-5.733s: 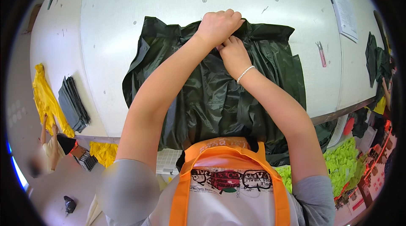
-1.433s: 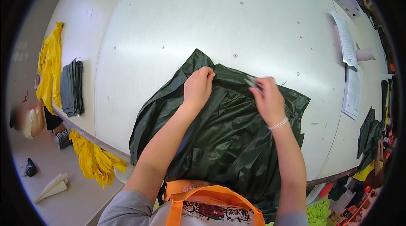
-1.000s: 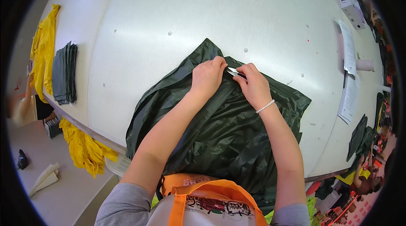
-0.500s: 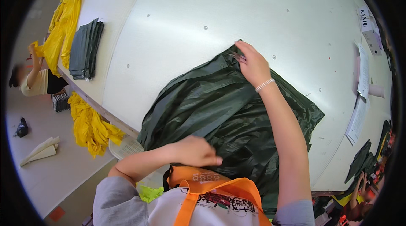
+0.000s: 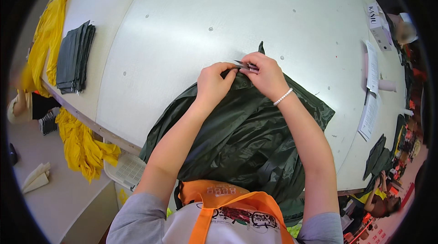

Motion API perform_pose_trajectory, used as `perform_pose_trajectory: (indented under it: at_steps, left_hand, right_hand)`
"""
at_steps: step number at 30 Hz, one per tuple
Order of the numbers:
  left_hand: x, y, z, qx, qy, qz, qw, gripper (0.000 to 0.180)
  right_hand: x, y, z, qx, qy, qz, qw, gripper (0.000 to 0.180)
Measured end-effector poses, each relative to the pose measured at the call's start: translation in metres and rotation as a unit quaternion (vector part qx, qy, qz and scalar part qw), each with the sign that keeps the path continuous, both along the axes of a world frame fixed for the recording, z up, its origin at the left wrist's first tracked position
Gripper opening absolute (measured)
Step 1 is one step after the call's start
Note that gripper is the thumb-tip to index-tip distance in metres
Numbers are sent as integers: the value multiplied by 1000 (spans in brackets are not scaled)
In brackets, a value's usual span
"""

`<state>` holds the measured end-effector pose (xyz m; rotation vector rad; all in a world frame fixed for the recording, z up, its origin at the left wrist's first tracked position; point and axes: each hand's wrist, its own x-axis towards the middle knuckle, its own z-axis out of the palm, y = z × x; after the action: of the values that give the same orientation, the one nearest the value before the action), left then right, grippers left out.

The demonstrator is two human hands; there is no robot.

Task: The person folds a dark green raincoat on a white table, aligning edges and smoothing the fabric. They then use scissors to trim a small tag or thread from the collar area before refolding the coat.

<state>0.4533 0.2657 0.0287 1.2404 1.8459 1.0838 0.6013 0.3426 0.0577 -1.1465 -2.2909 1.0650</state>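
Note:
A dark green, shiny garment or sheet [image 5: 242, 125] lies bunched over the near edge of the white table and down against my body. My left hand [image 5: 214, 84] pinches its far edge between thumb and fingertips. Beside it, my right hand [image 5: 265, 76] is closed round small metal thread snips [image 5: 244, 65], whose pointed blades reach left to the edge by my left fingertips. A narrow dark tip of the cloth sticks up beyond my right hand. The exact spot between the blades is too small to make out.
A stack of folded dark green pieces [image 5: 75, 57] and yellow cloth [image 5: 48, 38] lie on the table's left side. More yellow cloth [image 5: 82, 146] hangs over a white basket [image 5: 127, 168]. Paper sheets [image 5: 370, 111] and a white box [image 5: 379, 27] are at the right. Other people work at both sides.
My left hand has moved up from near my waist to the cloth's far edge and pinches it. My right hand has come slightly lower, with the snips turned toward my left fingers.

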Motion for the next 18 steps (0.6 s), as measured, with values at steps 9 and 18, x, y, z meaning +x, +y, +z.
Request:
perform_pose_trajectory:
  at_steps: [9, 18]
  left_hand:
    - [-4, -9, 27, 31, -42, -9, 999, 15]
    - [11, 2, 45, 47, -14, -47, 998, 19]
  right_hand:
    - [1, -9, 17, -57, 129, -88, 986, 10]
    - [-3, -19, 19, -47, 210, -197, 956, 7]
